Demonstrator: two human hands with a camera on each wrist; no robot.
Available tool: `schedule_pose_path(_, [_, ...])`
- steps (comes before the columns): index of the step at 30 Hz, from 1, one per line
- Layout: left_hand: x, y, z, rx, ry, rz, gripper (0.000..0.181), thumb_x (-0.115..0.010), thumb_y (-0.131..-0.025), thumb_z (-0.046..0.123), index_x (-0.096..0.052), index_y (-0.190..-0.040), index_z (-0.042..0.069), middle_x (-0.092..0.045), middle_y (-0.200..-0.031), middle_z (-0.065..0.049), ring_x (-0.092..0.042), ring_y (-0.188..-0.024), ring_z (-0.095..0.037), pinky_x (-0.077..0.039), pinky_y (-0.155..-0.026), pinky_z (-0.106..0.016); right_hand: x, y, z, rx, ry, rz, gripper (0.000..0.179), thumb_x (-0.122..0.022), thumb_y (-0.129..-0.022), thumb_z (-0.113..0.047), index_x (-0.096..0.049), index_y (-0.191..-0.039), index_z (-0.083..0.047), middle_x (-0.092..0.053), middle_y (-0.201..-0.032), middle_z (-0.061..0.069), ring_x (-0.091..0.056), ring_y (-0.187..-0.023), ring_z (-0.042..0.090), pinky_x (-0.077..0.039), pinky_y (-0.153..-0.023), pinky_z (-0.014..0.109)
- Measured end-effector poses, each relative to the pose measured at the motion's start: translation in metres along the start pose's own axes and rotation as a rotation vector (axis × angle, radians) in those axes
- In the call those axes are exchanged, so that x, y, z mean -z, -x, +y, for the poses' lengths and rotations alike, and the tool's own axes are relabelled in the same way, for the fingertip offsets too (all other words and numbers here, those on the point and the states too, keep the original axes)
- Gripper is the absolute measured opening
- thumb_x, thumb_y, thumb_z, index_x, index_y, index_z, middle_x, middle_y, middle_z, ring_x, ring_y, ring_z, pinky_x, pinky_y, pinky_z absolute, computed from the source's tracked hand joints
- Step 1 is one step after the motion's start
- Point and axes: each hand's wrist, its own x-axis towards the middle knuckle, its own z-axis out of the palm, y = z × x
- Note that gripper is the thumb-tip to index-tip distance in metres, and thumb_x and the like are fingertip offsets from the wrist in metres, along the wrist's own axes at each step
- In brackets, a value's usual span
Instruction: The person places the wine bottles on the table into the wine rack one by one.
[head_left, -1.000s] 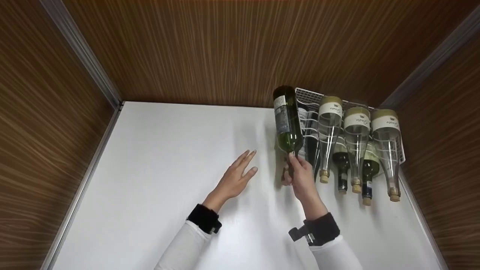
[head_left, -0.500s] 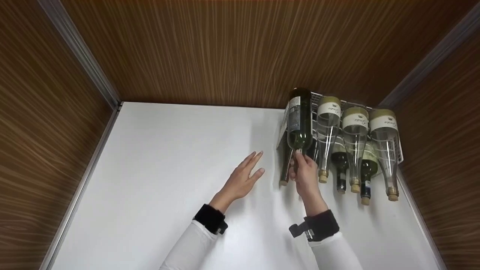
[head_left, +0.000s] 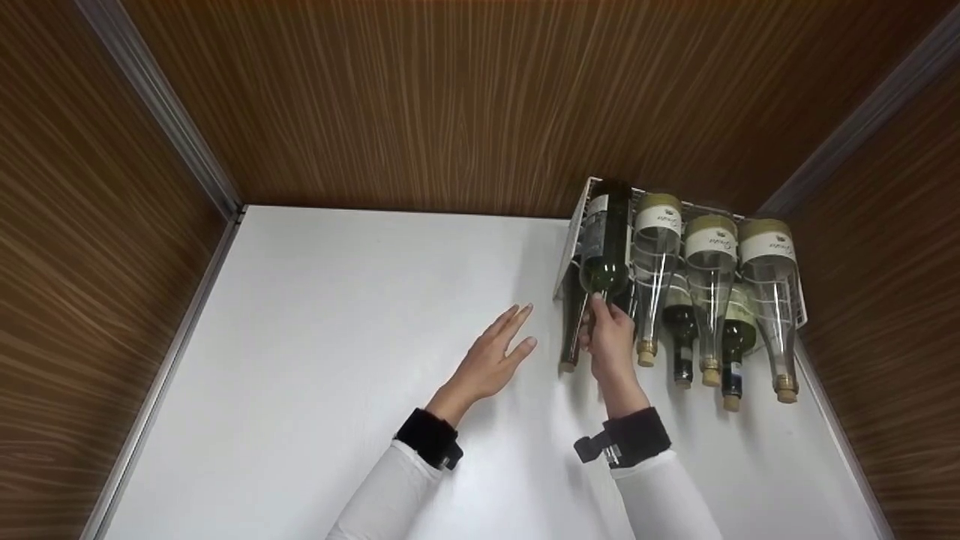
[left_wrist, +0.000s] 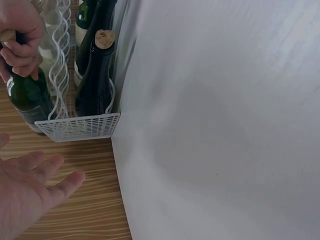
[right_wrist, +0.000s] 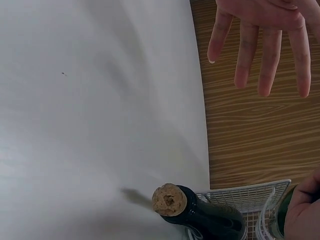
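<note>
My right hand [head_left: 611,341] grips a dark green wine bottle [head_left: 606,240] by its neck, with the bottle's base pointing to the back wall. This bottle lies over the left end of a white wire rack [head_left: 574,240]. In the left wrist view the same hand [left_wrist: 22,45] wraps the corked neck. Below it, a dark corked bottle [head_left: 574,330] lies in the rack's lower level. To the left, my left hand [head_left: 487,364] hovers over the white table with its fingers extended, touching nothing. Its spread fingers also show in the right wrist view.
Clear bottles [head_left: 656,262] with white labels lie on the rack's upper level, necks toward me. Dark corked bottles [head_left: 681,330] lie beneath them. Wood-grain walls [head_left: 450,105] enclose the white table [head_left: 337,300] at the back and sides.
My right hand has carried the green bottle rightward from beside the rack onto its left end, then lowered it slightly. My left hand has drifted a little to the right.
</note>
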Motion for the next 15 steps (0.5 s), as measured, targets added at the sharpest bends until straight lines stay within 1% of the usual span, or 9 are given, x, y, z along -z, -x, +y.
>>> schedule_pose_path(2, [0.000,0.000,0.000,0.003,0.004,-0.001,0.061,-0.034,-0.103,0.056,-0.025,-0.157,0.028,-0.023,-0.160,-0.011,-0.026,-0.143,-0.035,-0.025,-0.110,-0.060,0.000,-0.001,-0.002,-0.013,-0.006,-0.012,0.028,-0.049,-0.105,-0.029,-0.048,-0.091,-0.004,-0.047,-0.073,0.001,-0.041,-0.048,0.007,-0.033,-0.042,0.019])
schedule_pose_path(6, [-0.002,0.001,-0.001,0.010,0.011,-0.002,0.061,-0.033,-0.103,0.056,-0.025,-0.157,0.030,-0.022,-0.160,-0.009,-0.026,-0.143,-0.035,-0.025,-0.110,-0.060,-0.001,-0.006,0.000,-0.018,-0.004,-0.020,0.029,-0.048,-0.105,-0.030,-0.047,-0.090,-0.005,-0.047,-0.072,0.000,-0.041,-0.048,0.006,-0.034,-0.042,0.019])
schedule_pose_path(10, [-0.002,0.001,-0.001,0.014,0.005,0.003,0.060,-0.032,-0.103,0.057,-0.026,-0.157,0.030,-0.023,-0.160,-0.009,-0.026,-0.143,-0.034,-0.025,-0.110,-0.059,-0.002,-0.010,0.004,-0.015,0.016,-0.004,0.030,-0.049,-0.104,-0.032,-0.047,-0.088,-0.007,-0.045,-0.070,-0.002,-0.040,-0.049,0.006,-0.034,-0.043,0.019])
schedule_pose_path(15, [-0.002,0.001,-0.001,0.003,0.000,0.010,0.060,-0.033,-0.103,0.055,-0.028,-0.156,0.028,-0.024,-0.160,-0.009,-0.027,-0.143,-0.033,-0.026,-0.111,-0.057,-0.007,-0.015,0.004,-0.015,0.028,0.016,0.030,-0.050,-0.104,-0.032,-0.047,-0.088,-0.007,-0.046,-0.072,-0.001,-0.041,-0.050,0.006,-0.035,-0.044,0.019])
